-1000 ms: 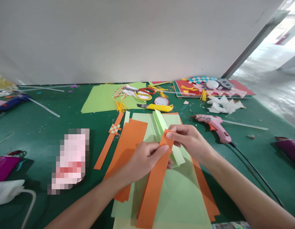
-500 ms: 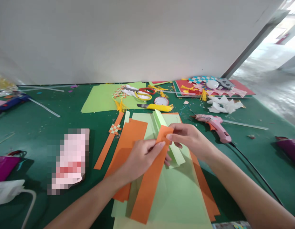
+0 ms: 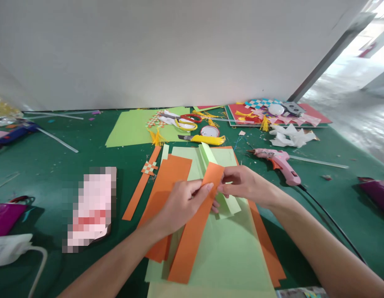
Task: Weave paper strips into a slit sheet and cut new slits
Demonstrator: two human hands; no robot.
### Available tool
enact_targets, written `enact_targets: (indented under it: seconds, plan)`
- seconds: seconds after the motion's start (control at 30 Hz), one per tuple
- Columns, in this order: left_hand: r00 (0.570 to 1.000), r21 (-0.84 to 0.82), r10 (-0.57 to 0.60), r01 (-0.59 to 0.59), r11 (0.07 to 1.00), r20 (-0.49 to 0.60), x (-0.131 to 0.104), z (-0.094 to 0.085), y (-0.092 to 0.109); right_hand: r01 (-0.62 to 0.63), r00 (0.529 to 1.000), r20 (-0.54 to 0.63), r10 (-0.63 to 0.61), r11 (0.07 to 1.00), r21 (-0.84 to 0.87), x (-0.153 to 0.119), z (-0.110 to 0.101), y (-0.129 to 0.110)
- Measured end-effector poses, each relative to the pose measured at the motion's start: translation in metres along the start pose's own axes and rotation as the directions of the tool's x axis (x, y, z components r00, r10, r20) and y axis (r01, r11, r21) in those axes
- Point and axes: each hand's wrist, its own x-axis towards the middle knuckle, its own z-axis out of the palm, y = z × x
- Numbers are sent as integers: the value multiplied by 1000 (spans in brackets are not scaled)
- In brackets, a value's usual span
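Note:
My left hand point(image 3: 187, 203) grips a long orange paper strip point(image 3: 192, 240) near its upper part, thumb on top. My right hand point(image 3: 238, 184) pinches the strip's right edge just below its top end. The strip slants above pale green sheets point(image 3: 232, 252). Behind my right hand lies a folded light green strip point(image 3: 209, 155). Wider orange sheets point(image 3: 167, 178) lie left of my left hand, and more orange paper point(image 3: 266, 248) shows at the right of the green sheets.
A woven orange strip point(image 3: 136, 198) and a blurred-out pink phone point(image 3: 95, 207) lie on the left. Scissors point(image 3: 186, 122) and a yellow cutter point(image 3: 207, 140) are at the back. A pink glue gun point(image 3: 282, 163) with a black cord is on the right.
My right hand has slid slightly down along the strip's right edge, its thumb now off the strip's face. The strip's lower end has shifted a little up and left.

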Motion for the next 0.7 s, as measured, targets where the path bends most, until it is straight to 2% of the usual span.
enact_targets:
  seconds: [0.13,0.27,0.33,0.47,0.7]
  plan:
    - [999,100,50,-48,994,-16,0,-1,-1,5,998,58,-7,999,41,-1,5,-3]
    - [997,7,11,-12,1000,78,0,-2,4,13,987,157,-31,993,117,-1,6,-6]
    - [990,-80,3,9,997,144,-1,-2,8,13,993,119,-24,996,89,-2,3,-7]
    - [975,-208,7,41,977,222,-3,-1,12,-13,999,-35,13,1000,-13,-2,-3,-6]
    - [971,-230,-7,64,971,240,-3,1,9,-1,996,-89,0,1000,-14,-5,-13,-5]
